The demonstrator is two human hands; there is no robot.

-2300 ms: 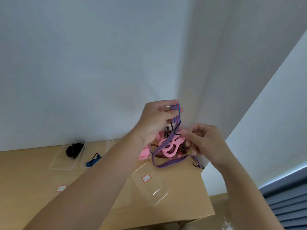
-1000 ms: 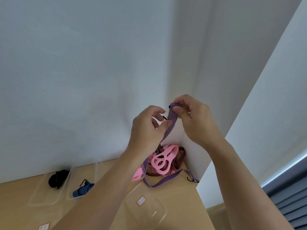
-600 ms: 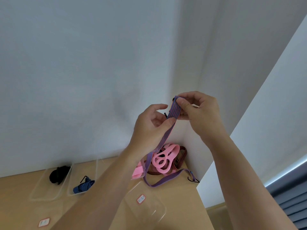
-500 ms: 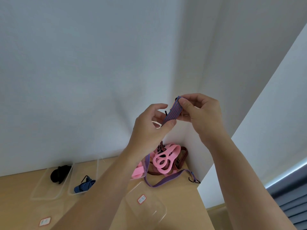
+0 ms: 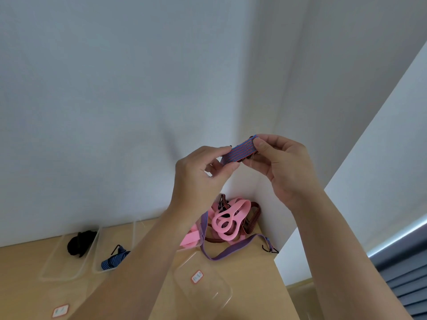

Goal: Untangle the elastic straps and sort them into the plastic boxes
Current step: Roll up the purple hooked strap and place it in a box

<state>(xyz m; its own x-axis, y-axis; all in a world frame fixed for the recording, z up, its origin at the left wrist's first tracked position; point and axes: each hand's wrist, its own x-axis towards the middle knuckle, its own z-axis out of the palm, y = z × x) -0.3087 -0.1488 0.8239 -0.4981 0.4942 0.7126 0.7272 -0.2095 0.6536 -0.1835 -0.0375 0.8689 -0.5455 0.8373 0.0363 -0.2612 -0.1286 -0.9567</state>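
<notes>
— So where's the striped strap?
— Up in the air, pinched at one end by the right hand and just beside it by the left hand; its tail drops behind the left wrist to the worktop.
— And the rest?
— Pink bands tangled in the corner. One clear box holds a black strap, the next a blue strap; a third box lies nearer.

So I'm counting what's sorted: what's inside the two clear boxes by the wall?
The left box holds a black bundle; the next box a blue striped strap, partly hidden by the forearm.
</notes>
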